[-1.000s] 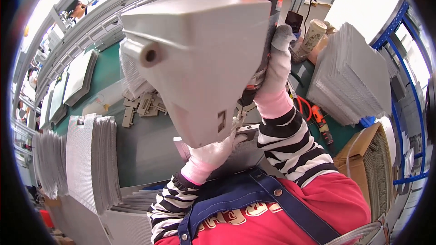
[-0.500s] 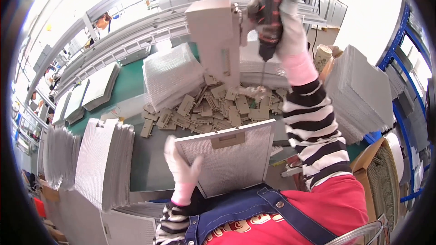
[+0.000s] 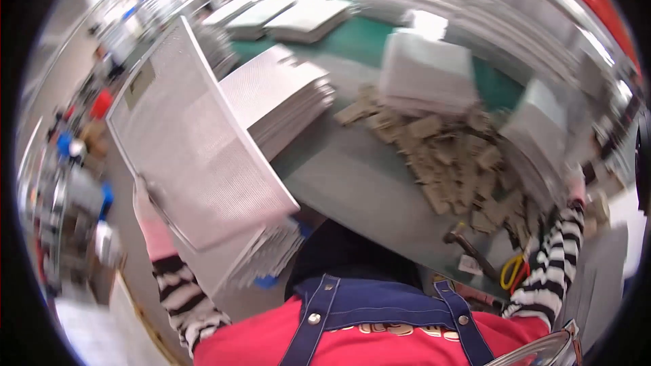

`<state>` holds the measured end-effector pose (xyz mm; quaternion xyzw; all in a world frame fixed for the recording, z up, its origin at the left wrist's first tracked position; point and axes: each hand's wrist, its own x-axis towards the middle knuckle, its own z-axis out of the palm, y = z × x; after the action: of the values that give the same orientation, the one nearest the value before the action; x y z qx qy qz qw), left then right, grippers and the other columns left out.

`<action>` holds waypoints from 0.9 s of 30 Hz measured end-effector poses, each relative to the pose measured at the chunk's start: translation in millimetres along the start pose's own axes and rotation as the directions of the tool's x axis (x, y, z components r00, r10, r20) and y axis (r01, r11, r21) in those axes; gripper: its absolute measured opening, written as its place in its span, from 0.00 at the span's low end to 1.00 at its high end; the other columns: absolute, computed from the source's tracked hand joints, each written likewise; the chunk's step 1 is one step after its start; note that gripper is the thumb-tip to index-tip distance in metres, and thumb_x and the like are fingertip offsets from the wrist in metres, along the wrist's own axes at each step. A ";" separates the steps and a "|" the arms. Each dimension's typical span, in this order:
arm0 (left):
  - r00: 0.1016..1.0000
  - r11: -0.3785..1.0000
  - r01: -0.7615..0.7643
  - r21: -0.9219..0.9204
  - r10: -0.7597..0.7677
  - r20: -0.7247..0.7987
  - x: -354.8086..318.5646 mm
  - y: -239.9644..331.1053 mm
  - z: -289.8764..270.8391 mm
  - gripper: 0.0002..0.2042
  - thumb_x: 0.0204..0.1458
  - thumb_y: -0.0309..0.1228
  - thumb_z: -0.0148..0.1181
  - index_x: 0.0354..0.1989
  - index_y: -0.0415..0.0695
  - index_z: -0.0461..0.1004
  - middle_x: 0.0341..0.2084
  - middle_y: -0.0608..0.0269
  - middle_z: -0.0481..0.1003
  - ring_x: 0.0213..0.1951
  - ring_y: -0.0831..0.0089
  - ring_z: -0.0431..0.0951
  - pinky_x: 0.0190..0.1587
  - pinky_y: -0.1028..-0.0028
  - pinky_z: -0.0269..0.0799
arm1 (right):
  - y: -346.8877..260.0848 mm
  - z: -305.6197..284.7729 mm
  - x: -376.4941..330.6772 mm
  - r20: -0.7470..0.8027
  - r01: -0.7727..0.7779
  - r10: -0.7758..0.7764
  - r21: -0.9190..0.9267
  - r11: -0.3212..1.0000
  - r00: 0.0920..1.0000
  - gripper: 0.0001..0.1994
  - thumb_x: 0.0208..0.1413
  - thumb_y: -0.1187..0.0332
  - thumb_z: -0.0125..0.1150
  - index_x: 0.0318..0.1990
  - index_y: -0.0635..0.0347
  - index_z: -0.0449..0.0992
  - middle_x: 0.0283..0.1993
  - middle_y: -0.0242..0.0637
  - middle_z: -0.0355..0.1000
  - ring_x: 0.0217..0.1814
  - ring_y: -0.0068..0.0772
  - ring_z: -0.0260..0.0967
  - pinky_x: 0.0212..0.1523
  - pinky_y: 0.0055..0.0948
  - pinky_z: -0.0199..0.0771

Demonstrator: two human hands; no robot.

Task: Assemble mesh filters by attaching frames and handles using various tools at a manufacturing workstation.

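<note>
My left hand (image 3: 142, 203), in a white glove with a pink cuff, grips a framed metal mesh filter panel (image 3: 203, 142) by its lower left edge. The panel is raised and tilted at the left, and most of the fingers are hidden behind it. A beige latch (image 3: 140, 85) sits by the panel's far edge. Out at the far right, my right hand (image 3: 576, 181) is smeared by motion beside a pale stack (image 3: 539, 129). Its fingers do not show clearly. A heap of beige plastic latches (image 3: 454, 156) lies on the bench, left of that hand.
Behind the raised panel stands a stack of mesh panels (image 3: 281, 98) on the green bench (image 3: 359, 183). Another pale stack (image 3: 428, 71) stands behind the latches. A hammer (image 3: 469, 247) and yellow-handled scissors (image 3: 510, 273) lie by the near right edge. More panels (image 3: 261, 257) are below, at left.
The view has swung left. The panel has gone from upright at the bench edge to raised at the left in my left hand. My right hand, earlier holding a power drill up, is lower and farther right.
</note>
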<state>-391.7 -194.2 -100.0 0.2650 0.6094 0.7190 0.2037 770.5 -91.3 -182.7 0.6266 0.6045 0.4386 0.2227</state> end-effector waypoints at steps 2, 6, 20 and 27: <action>0.990 0.995 0.054 0.085 -0.042 -0.138 6.3 21.4 -81.6 0.21 0.57 0.44 0.50 0.47 0.37 0.71 0.38 0.64 0.72 0.35 0.73 0.72 0.41 0.74 0.68 | -21.2 16.5 6.9 0.032 -0.112 0.110 0.462 0.880 0.993 0.23 0.58 0.61 0.48 0.60 0.57 0.61 0.57 0.39 0.65 0.61 0.36 0.58 0.65 0.36 0.49; 0.920 0.920 0.139 0.367 0.018 -0.393 -35.5 -0.6 -212.3 0.27 0.56 0.46 0.50 0.54 0.33 0.65 0.52 0.56 0.66 0.55 0.67 0.62 0.61 0.67 0.50 | -50.0 20.5 52.0 0.371 -0.394 0.143 0.896 0.203 0.918 0.27 0.54 0.57 0.52 0.58 0.62 0.62 0.56 0.45 0.66 0.59 0.43 0.60 0.61 0.35 0.53; 0.621 -0.103 -0.040 0.994 0.777 0.105 -12.9 21.9 -25.2 0.32 0.40 0.42 0.66 0.52 0.38 0.63 0.47 0.47 0.69 0.50 0.54 0.69 0.52 0.58 0.64 | -53.8 -11.7 69.8 0.558 -0.601 0.269 0.792 0.110 0.785 0.25 0.44 0.61 0.65 0.47 0.70 0.71 0.47 0.48 0.72 0.48 0.46 0.69 0.49 0.36 0.66; 0.636 0.221 -0.771 0.598 0.332 0.697 65.1 11.8 213.7 0.25 0.40 0.45 0.65 0.45 0.44 0.73 0.43 0.50 0.73 0.46 0.54 0.72 0.51 0.61 0.66 | -15.9 -50.6 83.0 0.401 -0.388 0.207 0.446 0.807 0.892 0.20 0.48 0.54 0.58 0.39 0.63 0.75 0.39 0.52 0.73 0.45 0.53 0.69 0.45 0.39 0.69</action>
<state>-307.4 8.0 -54.8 0.6818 0.6786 0.2490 -0.1124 710.5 -22.3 -146.2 0.8159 0.5452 0.1782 0.0733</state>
